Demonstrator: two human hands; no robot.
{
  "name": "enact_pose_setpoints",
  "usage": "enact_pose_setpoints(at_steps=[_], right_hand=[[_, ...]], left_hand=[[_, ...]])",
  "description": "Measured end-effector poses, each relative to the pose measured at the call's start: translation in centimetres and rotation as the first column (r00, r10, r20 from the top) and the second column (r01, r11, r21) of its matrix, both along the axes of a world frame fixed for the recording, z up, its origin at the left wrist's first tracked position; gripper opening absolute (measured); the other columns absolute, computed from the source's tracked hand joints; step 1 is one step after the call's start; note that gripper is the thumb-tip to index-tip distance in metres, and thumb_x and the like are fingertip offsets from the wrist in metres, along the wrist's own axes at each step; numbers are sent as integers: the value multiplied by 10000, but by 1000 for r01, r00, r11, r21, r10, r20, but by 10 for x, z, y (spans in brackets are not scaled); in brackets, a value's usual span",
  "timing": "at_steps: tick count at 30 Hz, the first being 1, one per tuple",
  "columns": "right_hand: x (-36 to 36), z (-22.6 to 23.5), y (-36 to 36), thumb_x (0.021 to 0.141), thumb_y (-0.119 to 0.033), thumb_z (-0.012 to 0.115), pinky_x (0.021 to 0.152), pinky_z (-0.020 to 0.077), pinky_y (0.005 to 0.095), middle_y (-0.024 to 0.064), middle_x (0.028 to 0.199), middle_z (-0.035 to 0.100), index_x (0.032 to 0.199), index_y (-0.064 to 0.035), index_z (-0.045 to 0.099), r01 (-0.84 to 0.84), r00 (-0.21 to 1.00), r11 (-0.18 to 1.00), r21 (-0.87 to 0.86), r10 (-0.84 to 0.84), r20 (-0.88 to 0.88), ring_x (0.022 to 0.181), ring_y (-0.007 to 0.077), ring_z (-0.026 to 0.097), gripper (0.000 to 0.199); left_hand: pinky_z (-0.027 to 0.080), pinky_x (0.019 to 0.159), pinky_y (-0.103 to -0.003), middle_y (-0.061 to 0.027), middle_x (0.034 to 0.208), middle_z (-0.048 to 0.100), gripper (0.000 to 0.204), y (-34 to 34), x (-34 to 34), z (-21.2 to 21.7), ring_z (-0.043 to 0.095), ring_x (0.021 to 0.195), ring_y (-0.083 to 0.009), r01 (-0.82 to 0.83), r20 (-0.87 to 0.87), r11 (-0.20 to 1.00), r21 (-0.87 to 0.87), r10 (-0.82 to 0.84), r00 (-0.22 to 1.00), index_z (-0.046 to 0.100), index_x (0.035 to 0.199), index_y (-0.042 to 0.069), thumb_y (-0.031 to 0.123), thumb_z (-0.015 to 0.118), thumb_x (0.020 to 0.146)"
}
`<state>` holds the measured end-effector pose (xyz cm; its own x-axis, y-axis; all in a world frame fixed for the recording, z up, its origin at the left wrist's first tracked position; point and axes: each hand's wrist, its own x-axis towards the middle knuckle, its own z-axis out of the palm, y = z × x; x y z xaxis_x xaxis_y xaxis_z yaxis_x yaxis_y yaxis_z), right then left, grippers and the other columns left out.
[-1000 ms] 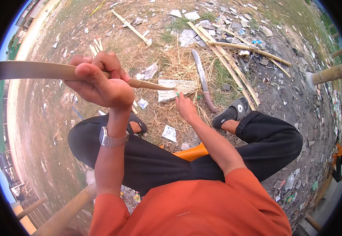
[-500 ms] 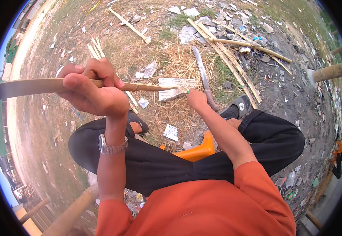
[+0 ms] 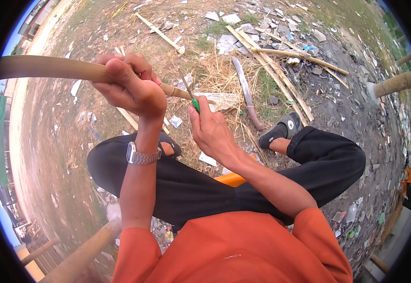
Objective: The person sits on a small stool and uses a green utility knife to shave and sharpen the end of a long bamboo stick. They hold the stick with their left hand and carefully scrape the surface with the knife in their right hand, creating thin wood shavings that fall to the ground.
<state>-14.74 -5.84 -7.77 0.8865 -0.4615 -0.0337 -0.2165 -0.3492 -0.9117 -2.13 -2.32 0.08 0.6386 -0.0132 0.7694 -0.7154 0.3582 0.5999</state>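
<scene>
My left hand (image 3: 129,86) is raised and closed around a long tan bamboo pole (image 3: 49,68) that runs from the left edge toward the middle. My right hand (image 3: 211,128) grips a small tool with a green handle (image 3: 195,104); its thin dark blade (image 3: 185,85) points up at the pole's right end (image 3: 179,92). A metal wristwatch (image 3: 141,155) is on my left wrist. I sit with knees apart, in black trousers and an orange shirt.
A curved machete (image 3: 245,92) lies on dry grass ahead. Several bamboo sticks (image 3: 281,70) and scraps of rubble (image 3: 226,42) litter the dirt beyond. Another bamboo pole (image 3: 396,82) enters from the right, one more (image 3: 80,257) at lower left. An orange seat (image 3: 231,178) shows between my legs.
My right hand went out to the ground near the machete, then came back up holding the green-handled tool to the pole's end. My left hand kept its grip on the pole.
</scene>
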Motion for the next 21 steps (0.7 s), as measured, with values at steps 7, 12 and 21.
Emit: enact_pose_setpoints(at_steps=[7, 12, 21], right_hand=[[1, -16, -7, 956, -178, 433, 553, 432, 558, 276, 575, 538, 992, -1, 364, -49, 995, 988, -149, 36, -92, 595, 488, 554, 192], [7, -28, 8, 949, -154, 445, 531, 400, 548, 256, 552, 525, 970, 3, 376, 17, 1000, 984, -176, -14, 17, 550, 474, 530, 172], [5, -2, -5, 957, -184, 427, 576, 424, 551, 277, 600, 553, 991, 2, 381, -19, 998, 999, -49, 16, -54, 609, 491, 553, 195]], left_hand=[[211, 314, -187, 7, 490, 337, 344, 5, 6, -3, 291, 363, -43, 22, -20, 999, -32, -23, 1000, 283, 921, 74, 398, 378, 990], [213, 311, -192, 10, 485, 320, 366, 2, 2, -4, 292, 356, -45, 55, -3, 998, -30, -55, 998, 276, 912, 70, 408, 398, 982], [210, 317, -194, 16, 487, 304, 362, -4, -1, 0, 257, 362, -43, 77, -32, 997, -29, -78, 996, 282, 923, 88, 432, 375, 982]])
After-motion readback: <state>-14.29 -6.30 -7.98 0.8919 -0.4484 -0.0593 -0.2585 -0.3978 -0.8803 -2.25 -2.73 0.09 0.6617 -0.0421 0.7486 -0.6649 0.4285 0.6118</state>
